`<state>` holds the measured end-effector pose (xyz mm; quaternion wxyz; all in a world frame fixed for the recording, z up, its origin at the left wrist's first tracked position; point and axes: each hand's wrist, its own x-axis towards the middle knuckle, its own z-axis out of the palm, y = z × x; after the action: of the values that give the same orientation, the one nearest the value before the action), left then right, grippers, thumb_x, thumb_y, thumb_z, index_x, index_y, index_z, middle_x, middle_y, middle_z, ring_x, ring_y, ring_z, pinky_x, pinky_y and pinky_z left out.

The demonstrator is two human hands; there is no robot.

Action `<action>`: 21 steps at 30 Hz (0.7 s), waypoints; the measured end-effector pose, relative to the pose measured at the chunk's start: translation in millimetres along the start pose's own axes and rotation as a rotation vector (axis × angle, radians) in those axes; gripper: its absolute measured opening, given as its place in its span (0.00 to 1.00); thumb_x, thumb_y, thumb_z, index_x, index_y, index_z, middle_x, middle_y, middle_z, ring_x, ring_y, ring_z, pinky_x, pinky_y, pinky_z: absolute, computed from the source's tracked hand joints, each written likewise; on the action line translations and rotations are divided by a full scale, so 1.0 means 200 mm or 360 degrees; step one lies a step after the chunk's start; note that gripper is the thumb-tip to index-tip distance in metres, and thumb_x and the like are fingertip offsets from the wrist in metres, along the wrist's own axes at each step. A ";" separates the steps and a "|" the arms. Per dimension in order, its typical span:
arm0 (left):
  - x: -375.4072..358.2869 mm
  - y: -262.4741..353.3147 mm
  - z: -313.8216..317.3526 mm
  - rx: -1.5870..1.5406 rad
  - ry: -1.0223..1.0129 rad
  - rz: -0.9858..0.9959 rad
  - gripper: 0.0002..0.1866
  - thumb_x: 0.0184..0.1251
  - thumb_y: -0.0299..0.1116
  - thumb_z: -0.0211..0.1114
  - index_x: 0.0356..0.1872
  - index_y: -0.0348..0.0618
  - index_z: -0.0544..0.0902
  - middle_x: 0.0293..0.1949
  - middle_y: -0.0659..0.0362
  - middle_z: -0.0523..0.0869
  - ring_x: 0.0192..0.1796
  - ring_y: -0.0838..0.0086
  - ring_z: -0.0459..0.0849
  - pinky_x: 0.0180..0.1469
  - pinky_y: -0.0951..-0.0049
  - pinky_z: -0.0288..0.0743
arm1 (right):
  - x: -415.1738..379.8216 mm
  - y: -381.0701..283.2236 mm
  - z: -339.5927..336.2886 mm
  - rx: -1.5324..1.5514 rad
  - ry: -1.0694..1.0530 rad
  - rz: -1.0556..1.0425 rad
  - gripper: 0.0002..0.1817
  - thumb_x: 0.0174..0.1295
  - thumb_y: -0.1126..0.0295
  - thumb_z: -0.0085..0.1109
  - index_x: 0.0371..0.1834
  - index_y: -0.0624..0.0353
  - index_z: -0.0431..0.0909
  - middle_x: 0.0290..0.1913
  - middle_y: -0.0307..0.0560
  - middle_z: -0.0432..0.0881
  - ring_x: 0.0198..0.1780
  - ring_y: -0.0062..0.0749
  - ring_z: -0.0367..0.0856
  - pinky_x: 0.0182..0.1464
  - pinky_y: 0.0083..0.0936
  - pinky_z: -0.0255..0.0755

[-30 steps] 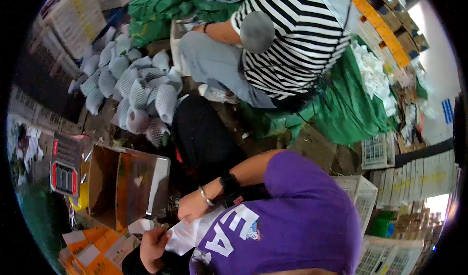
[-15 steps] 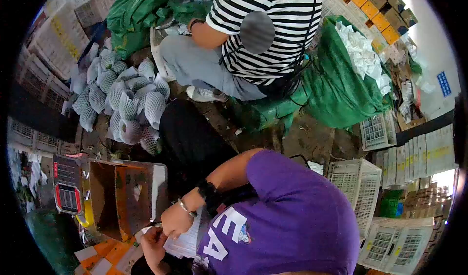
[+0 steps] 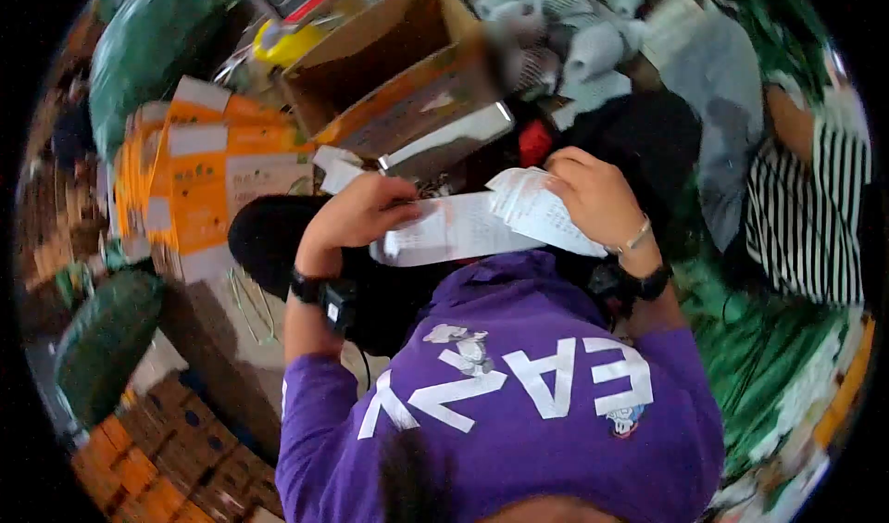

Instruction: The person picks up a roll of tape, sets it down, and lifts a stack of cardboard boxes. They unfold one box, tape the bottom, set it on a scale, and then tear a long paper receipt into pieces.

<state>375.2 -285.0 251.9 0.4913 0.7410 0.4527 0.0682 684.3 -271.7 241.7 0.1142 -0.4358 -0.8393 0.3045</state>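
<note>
paper slips (image 3: 482, 222) between left hand (image 3: 356, 213), right hand (image 3: 593, 194)

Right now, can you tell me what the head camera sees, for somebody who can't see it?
A person in a purple shirt holds printed paper slips in the left hand and right hand. An open cardboard box sits beyond; someone in a striped top is at the right.

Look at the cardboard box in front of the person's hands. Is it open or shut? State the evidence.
Open. The cardboard box shows its bare brown inside walls, and one flap hangs outward toward the hands. Whether anything lies inside cannot be told.
</note>
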 end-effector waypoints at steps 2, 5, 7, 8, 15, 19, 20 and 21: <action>0.08 0.11 0.01 -0.0061 -0.0032 -0.0012 0.11 0.58 0.34 0.59 0.25 0.35 0.74 0.22 0.47 0.76 0.24 0.58 0.73 0.28 0.65 0.66 | -0.01 -0.04 -0.07 0.0167 0.0027 -0.0025 0.06 0.52 0.70 0.52 0.27 0.59 0.78 0.42 0.47 0.79 0.43 0.40 0.76 0.45 0.33 0.71; 0.17 0.06 0.00 0.0062 -0.0166 0.0298 0.06 0.54 0.29 0.60 0.28 0.36 0.76 0.24 0.49 0.77 0.29 0.61 0.78 0.32 0.66 0.69 | 0.07 -0.05 -0.03 0.0165 0.0198 -0.0594 0.08 0.51 0.68 0.53 0.26 0.59 0.79 0.45 0.52 0.77 0.47 0.46 0.74 0.50 0.39 0.67; 0.14 0.06 0.04 0.0030 -0.0334 0.0171 0.04 0.50 0.24 0.60 0.29 0.36 0.77 0.25 0.52 0.78 0.31 0.68 0.78 0.33 0.69 0.70 | 0.12 -0.09 0.15 0.0343 -0.0043 -0.0752 0.13 0.54 0.64 0.49 0.28 0.62 0.79 0.41 0.57 0.78 0.43 0.48 0.76 0.47 0.37 0.69; 0.08 -0.04 0.08 -0.0127 -0.0129 0.0224 0.05 0.47 0.26 0.61 0.24 0.35 0.76 0.21 0.49 0.76 0.27 0.61 0.76 0.30 0.67 0.68 | 0.17 -0.15 0.20 0.0363 -0.0589 -0.0573 0.11 0.55 0.65 0.50 0.28 0.62 0.77 0.40 0.57 0.77 0.43 0.47 0.75 0.45 0.37 0.68; -0.04 -0.03 0.07 -0.0348 0.0008 -0.0147 0.07 0.54 0.25 0.62 0.23 0.33 0.74 0.15 0.57 0.69 0.21 0.78 0.64 0.23 0.75 0.61 | 0.11 -0.18 0.26 0.0571 -0.0488 -0.0223 0.15 0.56 0.62 0.53 0.39 0.63 0.71 0.24 0.59 0.76 0.31 0.55 0.76 0.34 0.44 0.66; -0.05 0.15 0.04 -0.0240 0.0062 0.0119 0.05 0.53 0.24 0.62 0.25 0.32 0.75 0.15 0.57 0.71 0.20 0.79 0.66 0.22 0.75 0.61 | 0.04 -0.25 0.19 0.0732 -0.0446 -0.0036 0.17 0.56 0.62 0.53 0.40 0.65 0.70 0.26 0.60 0.77 0.32 0.56 0.76 0.35 0.44 0.66; -0.05 0.11 0.03 -0.0230 0.0068 0.0108 0.05 0.53 0.24 0.62 0.25 0.32 0.75 0.15 0.57 0.71 0.20 0.79 0.66 0.22 0.75 0.61 | 0.06 -0.24 0.22 0.0739 -0.0445 -0.0050 0.17 0.56 0.62 0.53 0.40 0.65 0.70 0.26 0.60 0.77 0.32 0.56 0.76 0.35 0.44 0.66; -0.05 0.09 0.03 -0.0225 -0.0037 0.0035 0.05 0.53 0.24 0.62 0.25 0.32 0.76 0.15 0.57 0.72 0.20 0.78 0.67 0.23 0.75 0.62 | 0.06 -0.21 0.24 0.0741 -0.0494 -0.0204 0.16 0.56 0.62 0.53 0.40 0.65 0.71 0.27 0.60 0.77 0.32 0.55 0.76 0.35 0.43 0.67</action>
<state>383.5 -298.3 265.7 0.5469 0.7101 0.4328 0.0969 627.8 -299.8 228.2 0.1004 -0.2921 -0.7800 0.5443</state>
